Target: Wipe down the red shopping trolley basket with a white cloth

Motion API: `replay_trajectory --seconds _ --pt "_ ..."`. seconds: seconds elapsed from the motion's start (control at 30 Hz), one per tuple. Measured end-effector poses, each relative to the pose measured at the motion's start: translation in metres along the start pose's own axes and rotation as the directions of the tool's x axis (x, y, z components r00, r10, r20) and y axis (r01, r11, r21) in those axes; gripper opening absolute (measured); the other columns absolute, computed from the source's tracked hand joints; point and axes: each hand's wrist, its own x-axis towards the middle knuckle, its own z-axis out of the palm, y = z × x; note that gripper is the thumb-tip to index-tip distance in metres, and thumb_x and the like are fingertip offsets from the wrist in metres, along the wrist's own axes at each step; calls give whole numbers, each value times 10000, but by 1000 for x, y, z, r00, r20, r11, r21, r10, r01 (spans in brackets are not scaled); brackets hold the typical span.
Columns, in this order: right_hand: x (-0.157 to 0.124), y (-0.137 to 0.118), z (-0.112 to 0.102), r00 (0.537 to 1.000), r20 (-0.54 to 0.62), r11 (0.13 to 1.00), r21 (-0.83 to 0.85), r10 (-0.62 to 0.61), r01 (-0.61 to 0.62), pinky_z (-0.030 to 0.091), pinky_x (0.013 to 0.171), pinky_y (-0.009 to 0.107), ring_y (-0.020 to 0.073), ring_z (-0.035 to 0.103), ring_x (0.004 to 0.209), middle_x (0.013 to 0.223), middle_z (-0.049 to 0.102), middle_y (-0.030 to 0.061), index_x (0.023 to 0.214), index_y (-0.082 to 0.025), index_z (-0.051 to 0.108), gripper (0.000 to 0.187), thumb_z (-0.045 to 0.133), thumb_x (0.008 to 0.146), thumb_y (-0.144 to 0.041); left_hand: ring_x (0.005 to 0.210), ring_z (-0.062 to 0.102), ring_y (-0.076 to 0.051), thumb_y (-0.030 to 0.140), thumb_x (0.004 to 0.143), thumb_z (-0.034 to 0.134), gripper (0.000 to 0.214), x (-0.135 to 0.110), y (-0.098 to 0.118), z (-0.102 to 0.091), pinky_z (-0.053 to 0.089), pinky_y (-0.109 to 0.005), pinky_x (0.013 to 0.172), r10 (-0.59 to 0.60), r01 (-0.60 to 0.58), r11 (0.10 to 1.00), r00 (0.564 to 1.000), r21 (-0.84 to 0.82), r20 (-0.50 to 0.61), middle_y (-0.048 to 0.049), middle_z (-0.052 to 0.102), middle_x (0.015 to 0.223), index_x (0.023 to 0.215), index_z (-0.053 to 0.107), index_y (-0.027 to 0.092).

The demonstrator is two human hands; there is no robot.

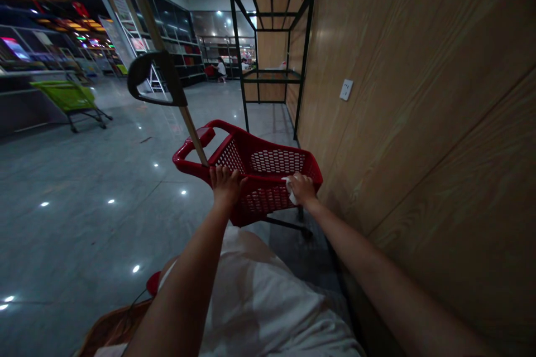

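In front of my white-clothed lap stands a small red plastic shopping cart (278,162) with perforated basket walls. My left hand (226,185) is closed over its near rim, close to the handle end. Farther right along that rim, my right hand (302,188) is closed on a white crumpled wipe (292,194) and presses it against the basket. Whether the wipe is paper or fabric I cannot make out. A long wooden pole (195,136) slants down to the cart's handle end, just beside my left hand; a black loop-shaped grip (157,81) sits across it.
A wood-panelled wall (402,95) with a socket (346,90) runs close along my right. Beyond the cart stands a black metal frame rack (272,75). A green cart (69,96) is at the left on the shiny grey floor (104,178). A person (220,68) crouches far back.
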Motion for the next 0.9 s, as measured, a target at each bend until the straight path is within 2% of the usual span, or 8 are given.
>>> replay_trajectory --seconds 0.2,0.3,0.4,0.53,0.6,0.67,0.77,0.9 --pt "29 -99 -11 983 -32 969 164 -180 183 341 862 303 184 501 1032 1150 578 48 1308 -305 488 365 299 1003 -373 1306 329 -386 447 791 562 382 -4 -3 1 150 -634 1088 -17 13 998 998 64 59 -188 524 1260 1065 608 184" --pt "33 -127 -13 973 -54 955 190 -223 230 355 849 296 178 511 1013 1163 571 34 1340 -343 445 374 278 1007 -372 1288 351 -387 388 766 582 411 -7 -10 -5 151 -628 1084 21 -32 994 994 105 108 -191 535 1246 1122 584 183" --pt "27 -112 -10 966 -22 953 158 -258 259 367 825 285 179 516 1007 1193 565 35 1358 -363 417 378 293 1001 -356 1242 398 -381 333 738 609 405 -5 -20 -13 181 -598 1081 57 -79 989 984 127 169 -189 546 1231 1112 591 177" --pt "9 -46 -2 982 70 984 53 -175 172 373 812 278 190 524 1011 1159 585 61 1306 -317 492 366 337 985 -401 1094 505 -326 242 757 571 265 5 -29 -21 319 -512 1006 124 -176 967 957 186 262 -153 598 1149 1014 634 213" --pt "1 -17 -1 990 49 991 5 -131 130 367 839 284 192 527 1021 1144 590 73 1289 -289 517 373 348 981 -415 1046 523 -315 216 772 548 204 9 -30 -23 357 -488 957 136 -190 962 956 197 259 -142 621 1094 946 653 220" --pt "-4 -2 -3 994 32 994 -26 -104 105 367 853 287 192 532 1020 1152 583 83 1285 -271 526 380 354 979 -418 1039 523 -318 204 761 562 176 11 -30 -22 361 -486 940 134 -178 967 964 181 231 -141 627 1072 905 662 220" --pt "-2 -19 -7 992 56 994 -27 -109 110 386 837 284 185 539 1016 1223 544 84 1336 -297 475 394 343 983 -411 1048 521 -324 210 738 598 170 10 -30 -21 354 -493 941 131 -160 978 971 132 200 -138 627 1075 894 664 230" --pt "14 -92 -14 970 24 968 72 -243 241 402 836 278 169 537 1035 1263 516 51 1417 -387 333 420 288 1000 -400 1034 526 -319 244 785 562 163 7 -31 -24 357 -489 929 138 -170 974 970 153 199 -138 637 1058 909 667 239"
